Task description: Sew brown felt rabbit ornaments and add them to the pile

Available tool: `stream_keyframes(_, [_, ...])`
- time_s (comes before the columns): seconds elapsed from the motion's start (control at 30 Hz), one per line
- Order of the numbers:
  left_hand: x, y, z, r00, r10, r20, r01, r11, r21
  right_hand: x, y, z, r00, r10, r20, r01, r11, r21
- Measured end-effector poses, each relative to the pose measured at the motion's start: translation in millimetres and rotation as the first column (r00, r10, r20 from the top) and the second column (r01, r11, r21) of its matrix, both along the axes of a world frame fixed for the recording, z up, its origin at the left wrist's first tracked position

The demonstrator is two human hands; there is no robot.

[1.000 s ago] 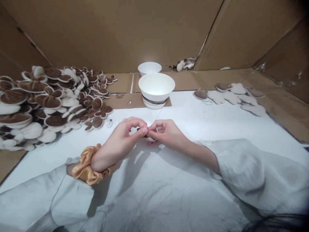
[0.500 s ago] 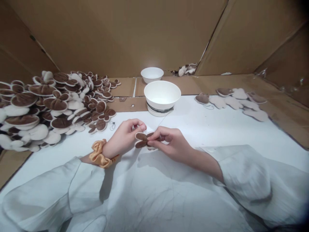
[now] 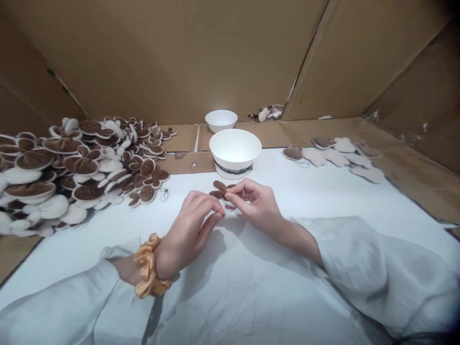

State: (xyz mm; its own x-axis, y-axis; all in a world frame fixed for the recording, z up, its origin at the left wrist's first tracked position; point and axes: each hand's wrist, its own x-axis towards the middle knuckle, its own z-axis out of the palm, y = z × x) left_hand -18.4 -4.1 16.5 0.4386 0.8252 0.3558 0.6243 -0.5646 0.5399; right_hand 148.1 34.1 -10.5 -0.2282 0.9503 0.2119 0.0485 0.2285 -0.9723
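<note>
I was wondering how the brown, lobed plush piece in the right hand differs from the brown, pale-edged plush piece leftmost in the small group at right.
The brown, lobed plush piece is pinched in the right hand, while the brown, pale-edged plush piece rests on the white tabletop. The former is partly covered by fingers; the latter has no hand over it. Both show brown faces.

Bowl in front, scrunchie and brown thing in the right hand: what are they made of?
Bowl: probably paper or plastic; it's smooth, white and only faintly shiny.
Scrunchie: maybe satiny cloth, because it bunches into soft folds with a gentle sheen.
Brown thing in the right hand: perhaps plush fabric; it looks matte, but it's too small to be sure.
</note>
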Motion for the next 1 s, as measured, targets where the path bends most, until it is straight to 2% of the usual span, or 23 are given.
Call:
stream_keyframes(0.07, [-1.3,1.8,4.7,0.999,0.043,-0.032,-0.041,0.996,0.076,1.3,0.1,-1.2,0.994,0.037,0.105,-0.042,0.998,0.046])
stream_keyframes(0.13, [-3.8,7.1,8.5,0.995,0.079,-0.055,-0.073,0.992,0.099,2.5,-0.8,-2.2,0.978,0.081,0.191,-0.106,0.987,0.122])
stream_keyframes(0.27, [-9.1,19.2,10.5,0.989,0.128,-0.074,-0.126,0.991,0.035,4.8,-2.9,-4.2,0.945,0.153,0.288,-0.244,0.919,0.309])
stream_keyframes(0.37, [-12.1,23.5,10.9,0.989,0.139,-0.053,-0.139,0.99,0.005,6.0,-2.4,-5.3,0.936,0.17,0.307,-0.277,0.895,0.349])
stream_keyframes(0.43, [-13.0,23.7,13.8,0.995,0.104,0.0,-0.104,0.992,-0.071,6.4,-1.3,-5.2,0.935,0.17,0.31,-0.277,0.897,0.345])
stream_keyframes(0.53, [-12.3,21.4,22.0,0.981,0.048,0.187,0.01,0.955,-0.297,5.7,0.3,-3.3,0.945,0.165,0.284,-0.242,0.934,0.262])
stream_keyframes(0.6, [-10.4,18.8,26.7,0.948,0.046,0.314,0.094,0.904,-0.416,4.5,1.4,-1.4,0.963,0.16,0.215,-0.19,0.973,0.131])
stream_keyframes(0.67, [-8.2,16.1,28.1,0.917,0.07,0.392,0.134,0.873,-0.469,3.1,2.4,0.3,0.981,0.166,0.098,-0.164,0.986,-0.027])
stream_keyframes(0.73, [-6.0,13.7,25.4,0.89,0.122,0.439,0.125,0.861,-0.492,1.8,3.0,1.2,0.986,0.163,-0.03,-0.166,0.977,-0.134])
stream_keyframes(0.8, [-4.1,12.2,20.3,0.861,0.198,0.469,0.097,0.84,-0.533,1.0,3.4,1.3,0.983,0.146,-0.113,-0.164,0.97,-0.177])
stream_keyframes(0.93, [-1.8,12.3,12.0,0.823,0.359,0.44,0.02,0.756,-0.655,0.4,4.0,1.0,0.977,0.105,-0.183,-0.138,0.974,-0.178])
stream_keyframes(1.0, [-1.6,13.1,11.2,0.822,0.403,0.402,-0.006,0.712,-0.703,0.2,4.5,1.1,0.976,0.088,-0.2,-0.121,0.98,-0.158])
